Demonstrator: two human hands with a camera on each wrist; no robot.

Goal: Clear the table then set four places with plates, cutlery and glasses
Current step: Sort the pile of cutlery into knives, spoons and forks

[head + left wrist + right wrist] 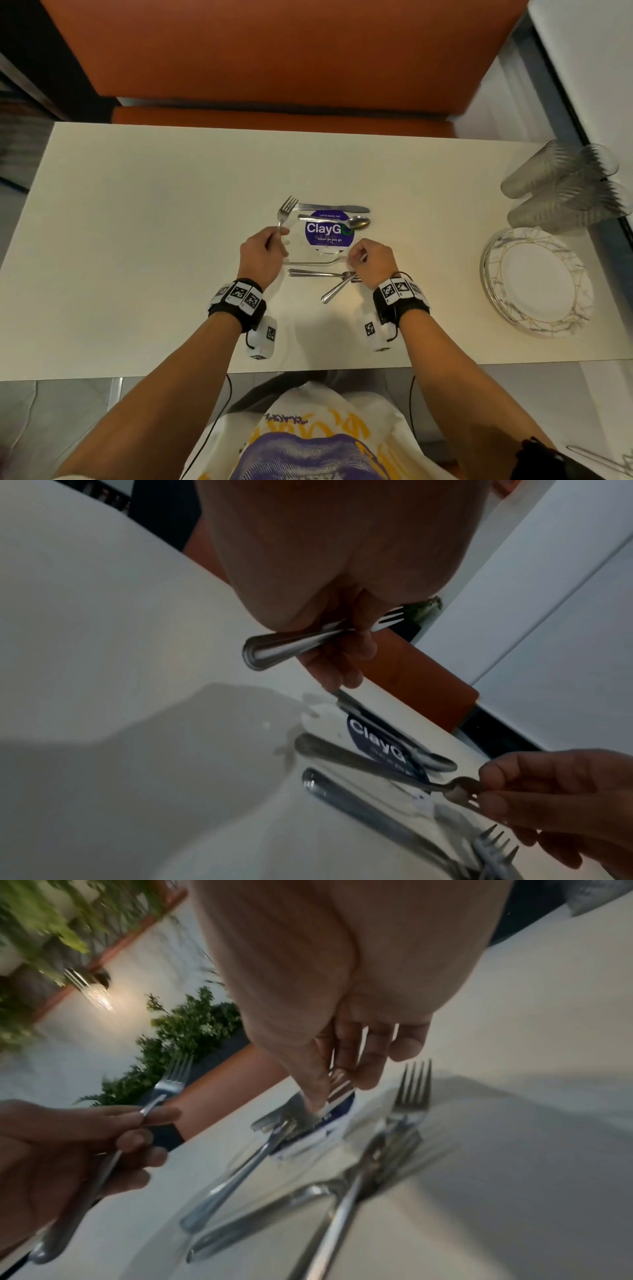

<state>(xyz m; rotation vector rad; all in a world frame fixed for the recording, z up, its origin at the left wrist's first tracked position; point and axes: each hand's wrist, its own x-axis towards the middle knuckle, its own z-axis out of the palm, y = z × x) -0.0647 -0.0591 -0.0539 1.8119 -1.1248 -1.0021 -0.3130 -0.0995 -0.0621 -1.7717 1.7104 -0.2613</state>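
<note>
Left hand grips fork by handle, fingers curled round it, tines pointing away, lifted off tabletop. Right hand pinches tine end of second fork between thumb and fingers, near purple sticker. Knife and spoon lie beyond. Two more forks crossed near right hand. Plates stacked and glasses lying at right edge.

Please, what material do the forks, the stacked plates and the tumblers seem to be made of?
The fork in the left hand looks like polished metal, probably stainless steel: silvery with bright highlights. The plates seem glossy, white with gold and grey marbled rims; ceramic, melamine or coated paper, I cannot tell. The tumblers look like clear ribbed glass or plastic: one sees through them.
</note>
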